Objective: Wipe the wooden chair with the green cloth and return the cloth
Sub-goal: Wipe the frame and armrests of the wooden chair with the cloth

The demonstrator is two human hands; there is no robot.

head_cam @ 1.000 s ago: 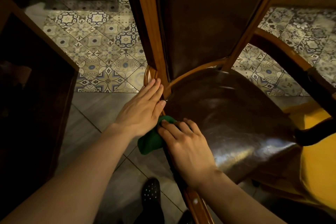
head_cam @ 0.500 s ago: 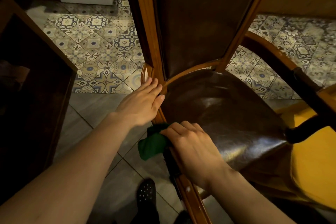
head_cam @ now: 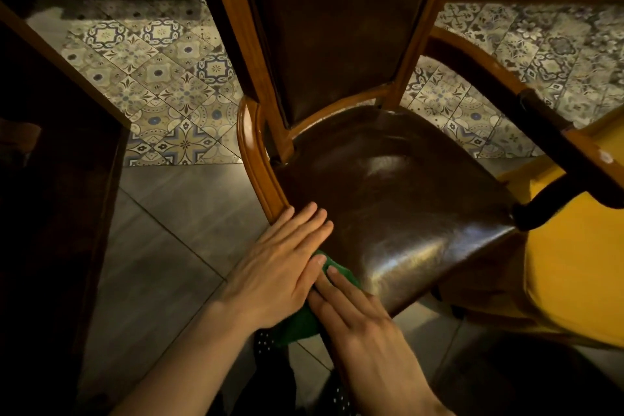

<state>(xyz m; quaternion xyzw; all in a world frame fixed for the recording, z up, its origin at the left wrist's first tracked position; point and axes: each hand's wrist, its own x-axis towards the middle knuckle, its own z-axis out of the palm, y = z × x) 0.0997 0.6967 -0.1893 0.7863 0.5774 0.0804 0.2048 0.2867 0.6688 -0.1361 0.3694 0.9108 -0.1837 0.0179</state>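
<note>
The wooden chair (head_cam: pixel 260 172) has an orange-brown frame and a dark brown leather seat (head_cam: pixel 388 199) and backrest. The green cloth (head_cam: pixel 300 324) lies over the seat's left side rail near the front corner and is mostly hidden under my hands. My right hand (head_cam: pixel 361 324) presses on the cloth with its fingers stretched flat along the rail. My left hand (head_cam: pixel 280 267) lies flat with fingers together across the rail, its fingertips touching the leather and its palm over the cloth's upper part.
A dark wooden cabinet (head_cam: pixel 50 179) stands close on the left. Patterned tiles (head_cam: pixel 169 84) and plain grey floor lie below. At the right are another chair's armrest (head_cam: pixel 547 132) and a yellow surface (head_cam: pixel 574 263). A black dotted slipper (head_cam: pixel 266 344) shows under my hands.
Both hands and the cloth slid along the left rail from the back corner toward the seat's front. My left hand left the backrest post and now lies over the cloth.
</note>
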